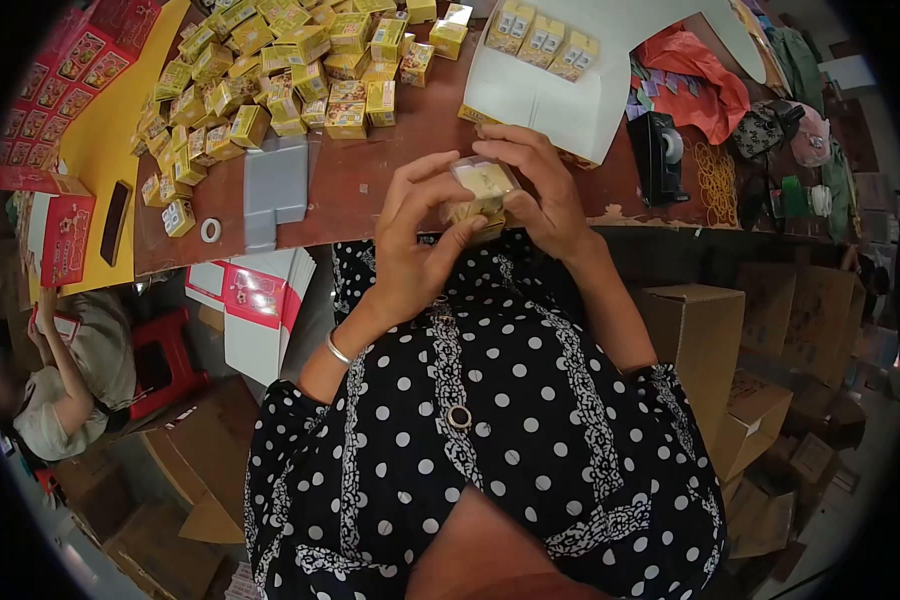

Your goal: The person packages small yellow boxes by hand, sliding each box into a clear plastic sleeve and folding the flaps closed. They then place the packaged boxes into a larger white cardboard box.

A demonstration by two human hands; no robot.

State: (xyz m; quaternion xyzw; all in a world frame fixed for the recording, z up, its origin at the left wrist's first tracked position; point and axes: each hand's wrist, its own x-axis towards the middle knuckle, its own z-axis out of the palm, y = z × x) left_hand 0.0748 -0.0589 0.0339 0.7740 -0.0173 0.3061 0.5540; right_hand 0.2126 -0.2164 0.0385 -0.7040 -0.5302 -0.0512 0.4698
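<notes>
Close to the table's front edge, a small yellow box (486,182) is held between my two hands. Clear plastic film seems to stand up around its top. My left hand (417,222) grips the box from the left, thumb against its near side. On the other side my right hand (548,197) closes on it, with the index finger arched over the top. A stack of clear plastic bags (278,192) lies left of my hands. Behind them, a white open carton (545,110) holds several yellow boxes (542,42) along its far side.
A large pile of yellow boxes (280,70) covers the back left. Beside my right hand are a black tape dispenser (658,160), rubber bands (716,185) and a red plastic bag (695,80). A tape roll (210,230) lies left. Another person (75,370) sits at far left.
</notes>
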